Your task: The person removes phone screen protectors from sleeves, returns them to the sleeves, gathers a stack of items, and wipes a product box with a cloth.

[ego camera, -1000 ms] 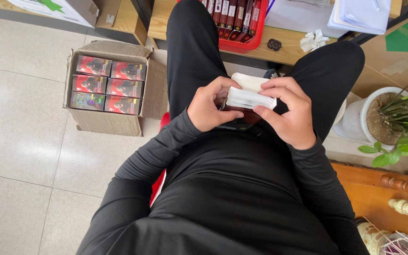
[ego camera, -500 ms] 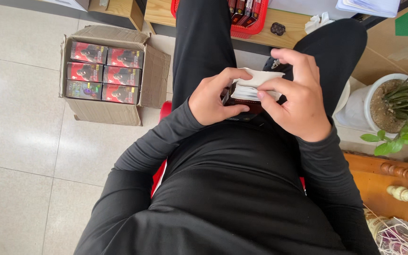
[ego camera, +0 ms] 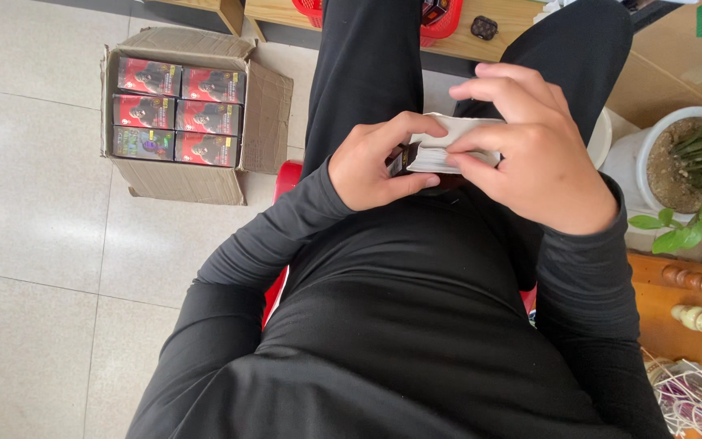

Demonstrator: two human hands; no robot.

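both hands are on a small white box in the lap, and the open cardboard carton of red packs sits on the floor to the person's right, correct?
Not quite: the head view shows the cardboard carton on the floor to the person's left. The rest stands: left hand and right hand both hold the small white box over the lap.

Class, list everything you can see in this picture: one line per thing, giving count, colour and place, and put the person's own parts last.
small box: one, white with a dark end, held between both hands above the lap
cardboard carton: one, brown, open, on the tiled floor at the left
packs in the carton: six showing, mostly red and black
basket: one, red, on the wooden shelf at the top
plant pot: one, white, green leaves, at the right
cords: a tangle, white, bottom right
stool: one, red, under the person
left hand: one, gripping the box's dark end
right hand: one, fingers on the white part
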